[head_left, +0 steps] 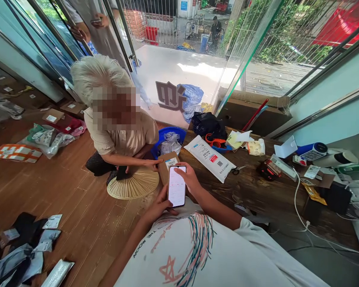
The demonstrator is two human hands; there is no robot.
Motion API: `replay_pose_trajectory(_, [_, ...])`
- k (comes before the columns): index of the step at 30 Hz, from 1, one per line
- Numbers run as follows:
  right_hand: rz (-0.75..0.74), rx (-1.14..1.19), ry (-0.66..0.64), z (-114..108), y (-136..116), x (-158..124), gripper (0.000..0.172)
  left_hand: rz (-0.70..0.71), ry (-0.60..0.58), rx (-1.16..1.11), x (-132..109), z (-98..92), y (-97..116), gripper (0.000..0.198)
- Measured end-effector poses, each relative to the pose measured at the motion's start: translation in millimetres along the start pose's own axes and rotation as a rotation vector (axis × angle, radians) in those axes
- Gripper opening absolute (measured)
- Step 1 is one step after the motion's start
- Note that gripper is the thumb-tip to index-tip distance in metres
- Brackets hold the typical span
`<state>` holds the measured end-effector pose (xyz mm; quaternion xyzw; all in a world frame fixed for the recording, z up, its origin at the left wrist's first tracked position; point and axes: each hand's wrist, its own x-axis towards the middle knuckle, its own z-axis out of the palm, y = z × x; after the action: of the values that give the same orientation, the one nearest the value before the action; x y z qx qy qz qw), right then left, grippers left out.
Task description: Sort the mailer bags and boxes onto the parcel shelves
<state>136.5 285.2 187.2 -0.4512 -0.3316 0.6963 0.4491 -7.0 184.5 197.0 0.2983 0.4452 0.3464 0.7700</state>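
Observation:
A smartphone (176,185) with a lit white screen is upright in front of my chest. My left hand (159,205) is wrapped round its lower left edge. My right hand (190,178) holds its upper right side, thumb lying on the screen's top. Just behind the phone a small brown cardboard box (168,164) with a white label rests at the corner of the dark wooden counter (257,191). A person crouches on the floor across from me, one hand reaching to that box, a round straw fan (133,184) below their arm.
On the counter lie a white mailer bag (211,158), scissors (238,169), orange tape dispenser (217,142), labels, a scanner and white cables (300,215). A blue basin (171,139) holds packets. Parcels are scattered over the wooden floor at left. Glass doors stand open behind.

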Motion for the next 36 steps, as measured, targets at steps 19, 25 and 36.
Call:
replay_pose_trajectory(19, [-0.001, -0.027, 0.068, -2.3, -9.5, 3.8, 0.051, -0.037, -0.024, 0.066, 10.4, 2.2, 10.1, 0.101])
replay_pose_trajectory(25, [0.019, 0.091, -0.012, -1.3, -9.4, 3.5, 0.031, -0.03, 0.004, -0.019, 14.4, 4.4, 14.8, 0.1])
replay_pose_trajectory(36, [-0.014, -0.045, 0.02, -17.5, -11.0, 10.4, 0.048, -0.047, 0.007, -0.057, 36.3, 10.6, 19.8, 0.106])
